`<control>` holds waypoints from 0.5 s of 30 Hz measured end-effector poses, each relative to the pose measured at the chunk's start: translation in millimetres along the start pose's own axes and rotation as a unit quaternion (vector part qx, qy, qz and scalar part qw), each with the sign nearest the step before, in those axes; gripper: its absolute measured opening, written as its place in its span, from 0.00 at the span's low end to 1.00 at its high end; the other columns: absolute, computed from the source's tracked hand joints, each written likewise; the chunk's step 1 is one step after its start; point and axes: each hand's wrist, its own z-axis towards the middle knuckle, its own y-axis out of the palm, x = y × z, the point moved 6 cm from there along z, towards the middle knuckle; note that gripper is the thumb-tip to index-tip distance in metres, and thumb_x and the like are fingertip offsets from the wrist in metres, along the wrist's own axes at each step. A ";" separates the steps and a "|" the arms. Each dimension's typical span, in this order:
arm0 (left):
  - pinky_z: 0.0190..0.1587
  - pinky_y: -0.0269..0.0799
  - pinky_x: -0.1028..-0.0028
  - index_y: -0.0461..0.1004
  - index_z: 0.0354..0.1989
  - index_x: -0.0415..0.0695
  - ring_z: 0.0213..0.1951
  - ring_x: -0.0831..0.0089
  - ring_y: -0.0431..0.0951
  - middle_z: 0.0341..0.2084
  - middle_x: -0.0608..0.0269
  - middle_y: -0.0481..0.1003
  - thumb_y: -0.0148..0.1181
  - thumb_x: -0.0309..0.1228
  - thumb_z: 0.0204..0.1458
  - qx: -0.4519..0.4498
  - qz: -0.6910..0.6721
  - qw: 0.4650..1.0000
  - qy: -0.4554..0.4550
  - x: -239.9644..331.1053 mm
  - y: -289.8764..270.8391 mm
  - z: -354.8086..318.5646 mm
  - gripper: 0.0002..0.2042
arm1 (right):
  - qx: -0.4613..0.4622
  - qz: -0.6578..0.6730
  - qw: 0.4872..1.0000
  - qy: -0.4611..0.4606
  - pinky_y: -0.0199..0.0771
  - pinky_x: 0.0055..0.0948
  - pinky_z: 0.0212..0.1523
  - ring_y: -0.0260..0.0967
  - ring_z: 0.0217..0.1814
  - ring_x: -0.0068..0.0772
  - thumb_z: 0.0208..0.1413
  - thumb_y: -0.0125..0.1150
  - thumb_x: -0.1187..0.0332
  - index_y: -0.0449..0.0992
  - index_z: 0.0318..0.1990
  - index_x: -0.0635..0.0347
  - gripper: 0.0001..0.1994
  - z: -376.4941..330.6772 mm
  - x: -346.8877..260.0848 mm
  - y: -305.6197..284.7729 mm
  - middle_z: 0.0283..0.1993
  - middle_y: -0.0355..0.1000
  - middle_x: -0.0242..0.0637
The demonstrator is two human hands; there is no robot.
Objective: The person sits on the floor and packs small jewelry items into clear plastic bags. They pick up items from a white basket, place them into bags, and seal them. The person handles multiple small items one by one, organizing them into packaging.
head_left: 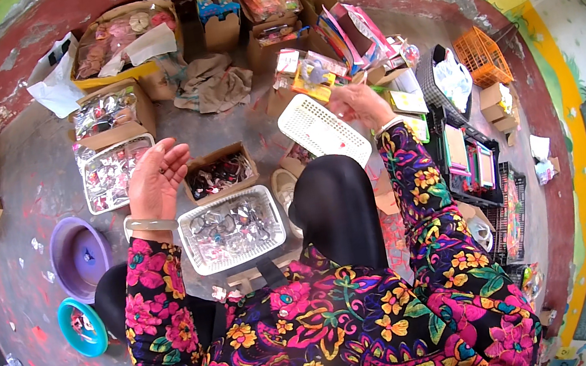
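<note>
My left hand (158, 176) is raised with its fingers apart, palm turned inward and nothing in it. It hovers beside a white tray of small packaged trinkets (116, 170). Curled fingers of my right hand (361, 104) meet the far-right rim of a white perforated plastic basket (321, 130). That basket tilts above my dark-clad knee (335, 203), with a few tiny red bits inside. Between my arms, a second white basket (196, 255) holds many small clear packets. Just behind it, a cardboard box (249, 161) contains dark and red small pieces.
A purple basin (67, 259) and a turquoise bowl (69, 337) stand at left. Filled cartons (134, 113) line the far wall, near a crumpled brown cloth (214, 84). Black crates (471, 161) and an orange crate (482, 54) are at right.
</note>
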 end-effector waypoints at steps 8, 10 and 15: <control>0.36 0.72 0.76 0.65 0.47 0.39 0.41 0.69 0.74 0.39 0.55 0.74 0.42 0.47 0.57 -0.009 -0.025 0.999 -0.028 14.9 22.0 -11.5 0.23 | -0.284 0.119 0.929 -0.206 0.71 0.22 0.35 0.68 0.32 0.20 0.47 0.53 0.75 0.66 0.47 0.62 0.17 -84.6 -162.5 206.3 0.41 0.70 0.36; 0.35 0.71 0.77 0.64 0.50 0.39 0.42 0.68 0.74 0.40 0.54 0.73 0.40 0.50 0.57 -0.092 -0.094 0.989 -0.067 23.5 31.7 -19.6 0.25 | -0.306 0.134 0.917 -0.220 0.69 0.21 0.34 0.68 0.32 0.19 0.47 0.51 0.75 0.65 0.48 0.62 0.18 -84.7 -158.5 226.0 0.42 0.69 0.37; 0.33 0.70 0.79 0.63 0.51 0.39 0.41 0.68 0.75 0.40 0.51 0.73 0.43 0.45 0.57 -0.122 0.031 0.991 -0.037 34.9 20.9 -24.9 0.22 | -0.324 0.092 0.923 -0.188 0.67 0.19 0.33 0.68 0.31 0.20 0.46 0.47 0.76 0.64 0.49 0.62 0.18 -61.2 -126.4 242.5 0.44 0.67 0.37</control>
